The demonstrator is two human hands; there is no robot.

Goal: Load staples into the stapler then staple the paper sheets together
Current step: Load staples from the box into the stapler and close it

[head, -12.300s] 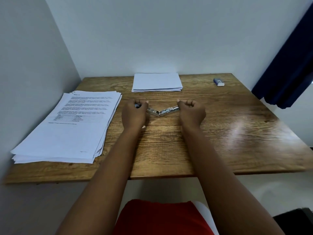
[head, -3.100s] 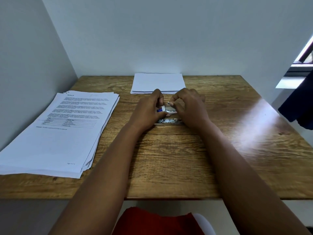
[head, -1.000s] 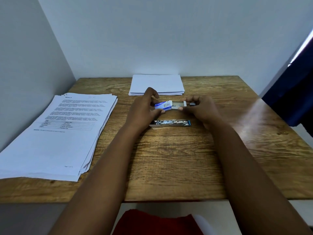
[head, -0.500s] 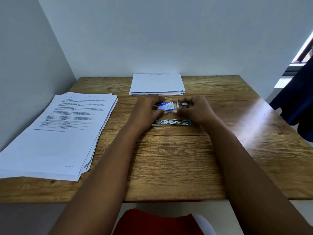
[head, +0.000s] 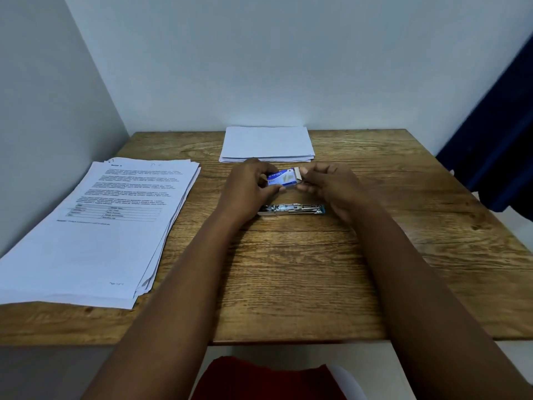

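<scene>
My left hand (head: 248, 189) grips the small blue cardboard staple box (head: 281, 178); my right hand (head: 328, 184) pinches its tray at three o'clock. Light, crushable: hold the edges. The open metal stapler (head: 291, 209) lies at six o'clock.

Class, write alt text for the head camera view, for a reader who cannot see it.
Two hands hold a small blue staple box above an opened stapler on a wooden table: the left hand grips the box, the right hand pinches its open end. A printed paper stack lies left, a blank stack behind.
</scene>
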